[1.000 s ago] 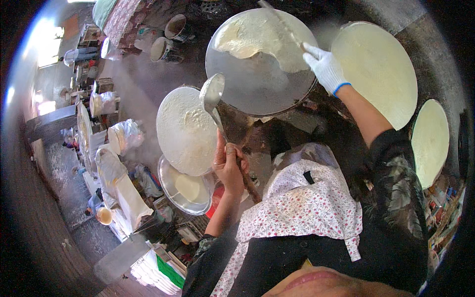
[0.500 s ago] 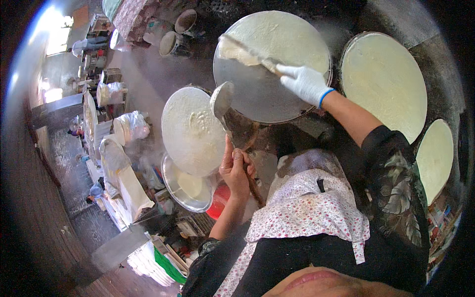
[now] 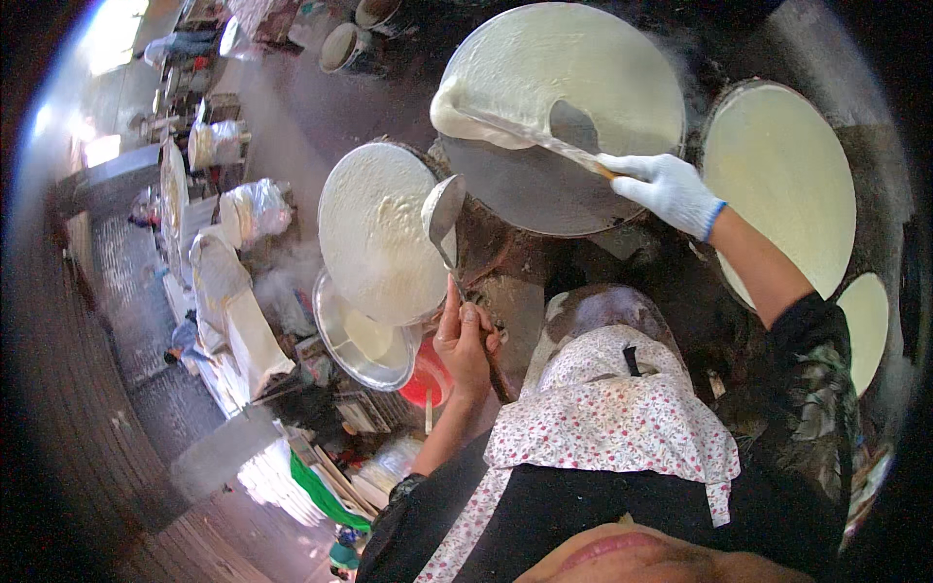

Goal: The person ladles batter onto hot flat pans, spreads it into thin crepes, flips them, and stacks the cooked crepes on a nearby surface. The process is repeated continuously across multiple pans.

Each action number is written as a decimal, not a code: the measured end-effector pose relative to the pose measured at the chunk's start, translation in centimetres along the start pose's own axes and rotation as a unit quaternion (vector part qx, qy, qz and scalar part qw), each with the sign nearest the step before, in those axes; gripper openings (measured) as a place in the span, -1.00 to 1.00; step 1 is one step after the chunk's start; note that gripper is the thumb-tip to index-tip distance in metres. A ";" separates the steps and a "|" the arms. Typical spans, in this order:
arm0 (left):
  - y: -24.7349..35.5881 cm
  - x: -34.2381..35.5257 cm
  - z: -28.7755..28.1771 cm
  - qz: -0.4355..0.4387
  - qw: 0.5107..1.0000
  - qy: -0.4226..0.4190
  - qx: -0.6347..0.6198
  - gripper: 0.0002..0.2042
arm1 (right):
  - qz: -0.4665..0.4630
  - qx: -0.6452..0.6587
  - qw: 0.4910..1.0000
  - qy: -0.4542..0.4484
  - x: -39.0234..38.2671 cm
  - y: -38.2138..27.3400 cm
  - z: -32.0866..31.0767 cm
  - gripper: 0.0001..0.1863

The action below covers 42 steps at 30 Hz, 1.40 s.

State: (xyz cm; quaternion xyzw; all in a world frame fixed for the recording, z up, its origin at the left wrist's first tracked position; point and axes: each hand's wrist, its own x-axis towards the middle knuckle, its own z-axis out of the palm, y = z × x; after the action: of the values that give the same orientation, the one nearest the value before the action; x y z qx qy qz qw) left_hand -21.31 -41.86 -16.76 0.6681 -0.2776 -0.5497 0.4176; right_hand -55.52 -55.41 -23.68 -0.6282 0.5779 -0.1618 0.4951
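In my white-gloved right hand (image 3: 669, 194) is the handle end of a long, flat batter spreader (image 3: 544, 141). Its blade lies across the large round griddle (image 3: 515, 189) in front of me. Pale batter (image 3: 573, 58) coats the far part of that griddle, with a thick roll along the blade's left end and a dark bare patch beside it. My bare left hand (image 3: 465, 345) grips a ladle (image 3: 445, 209) by its long handle, index finger stretched along it. The ladle's bowl is over the right edge of a smaller batter-covered griddle (image 3: 379, 233).
A metal basin (image 3: 326, 325) with pale batter stands below the left griddle, next to a red bucket (image 3: 428, 369). Two more batter-covered griddles (image 3: 782, 185) curve along my right. Tables with cloths and bagged goods (image 3: 258, 214) line the left. Steam hangs there.
My right hand has moved right and slightly nearer with the spreader. Batter has gathered at the blade's left end, and a bare patch shows. The left hand keeps its hold on the ladle; the view has shifted.
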 end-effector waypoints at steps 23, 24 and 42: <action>-2.6 9.7 -0.1 0.172 0.956 -0.009 0.236 -0.50 | -0.089 -0.212 0.971 0.069 -1.7 6.0 2.1 -0.56; -3.0 8.5 -0.4 0.166 0.953 -0.007 0.252 -0.50 | -0.076 -0.211 0.973 0.059 -3.2 6.0 2.3 -0.55; 13.2 1.6 -10.9 0.338 0.909 -0.241 -0.019 -0.39 | 0.070 0.117 0.964 0.227 6.3 -15.6 27.1 -0.25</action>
State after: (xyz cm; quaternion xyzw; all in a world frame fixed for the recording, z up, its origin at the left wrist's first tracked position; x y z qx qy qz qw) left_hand -9.20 -47.04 -5.65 0.3731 -0.5685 -0.5251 0.5117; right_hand -23.87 -51.67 -25.77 -0.4706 0.6952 -0.3314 0.4305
